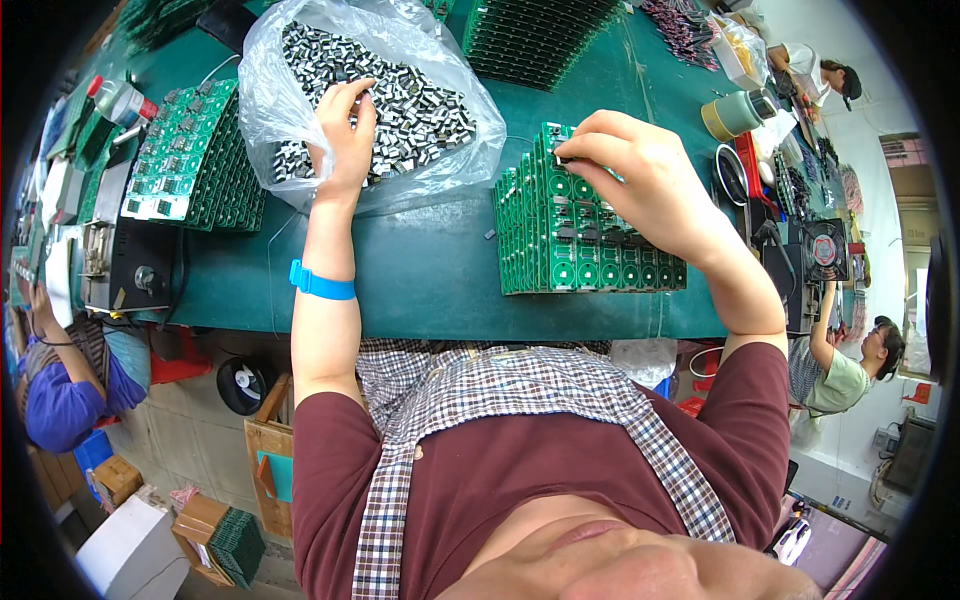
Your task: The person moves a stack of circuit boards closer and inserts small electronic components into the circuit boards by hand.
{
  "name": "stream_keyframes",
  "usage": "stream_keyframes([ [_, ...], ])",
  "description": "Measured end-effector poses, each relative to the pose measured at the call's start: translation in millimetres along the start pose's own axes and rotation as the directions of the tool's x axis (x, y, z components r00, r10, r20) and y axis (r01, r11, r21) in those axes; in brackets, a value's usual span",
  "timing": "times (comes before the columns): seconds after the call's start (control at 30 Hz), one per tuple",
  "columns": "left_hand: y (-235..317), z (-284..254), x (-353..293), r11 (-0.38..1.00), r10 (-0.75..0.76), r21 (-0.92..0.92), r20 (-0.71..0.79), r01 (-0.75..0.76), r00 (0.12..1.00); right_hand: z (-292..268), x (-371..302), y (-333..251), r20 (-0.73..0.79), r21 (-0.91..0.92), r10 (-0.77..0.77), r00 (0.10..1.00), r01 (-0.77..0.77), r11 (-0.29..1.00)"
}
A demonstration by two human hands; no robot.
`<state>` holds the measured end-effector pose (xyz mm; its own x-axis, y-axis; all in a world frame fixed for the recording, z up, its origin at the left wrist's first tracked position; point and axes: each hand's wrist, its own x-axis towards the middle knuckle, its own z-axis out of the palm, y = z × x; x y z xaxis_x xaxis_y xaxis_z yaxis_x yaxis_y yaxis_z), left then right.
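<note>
My left hand (346,135) reaches into a clear plastic bag (262,110) full of small black-and-silver electronic components (425,120). Its fingers are bent together at the pile; whatever they pinch is too small to make out. A blue strap circles that wrist. My right hand (640,170) pinches a small black component (562,158) between thumb and fingertips. It holds the part at the upper left corner of the top green circuit board (585,240), which lies on a stack of similar boards. Rows of black parts sit on this board, above round pads.
Another stack of populated boards (175,160) stands left of the bag, beside a black box with a knob (145,280). More boards (530,35) rise at the back. A green flask (732,115) stands far right. Other people work at both sides.
</note>
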<state>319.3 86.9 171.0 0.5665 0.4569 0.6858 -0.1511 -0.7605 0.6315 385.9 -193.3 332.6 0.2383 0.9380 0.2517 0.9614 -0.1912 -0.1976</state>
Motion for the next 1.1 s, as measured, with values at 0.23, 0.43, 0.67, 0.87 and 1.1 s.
stream_keyframes([
  [0.23,-2,1,0,0.999,-0.043,-0.009,0.024,0.044,0.999,1,0,0,-0.003,0.033,0.030,1.000,-0.029,0.999],
  [0.43,-13,5,-1,0.997,0.004,0.079,0.017,-0.005,1.000,-3,-2,1,-0.072,0.208,0.100,0.992,-0.083,0.975],
  [0.67,-16,4,-8,0.925,-0.017,0.370,0.253,-0.080,0.967,-11,0,11,0.171,0.811,0.427,0.888,-0.373,0.451],
  [0.87,47,-18,-12,0.920,-0.269,0.372,0.373,0.122,0.888,-15,-6,17,0.134,0.856,0.437,0.890,-0.326,0.402],
  [1.1,138,-16,-15,0.173,-0.227,-0.636,0.718,0.752,0.659,-7,-2,16,0.124,0.887,0.414,0.902,-0.288,0.361],
])
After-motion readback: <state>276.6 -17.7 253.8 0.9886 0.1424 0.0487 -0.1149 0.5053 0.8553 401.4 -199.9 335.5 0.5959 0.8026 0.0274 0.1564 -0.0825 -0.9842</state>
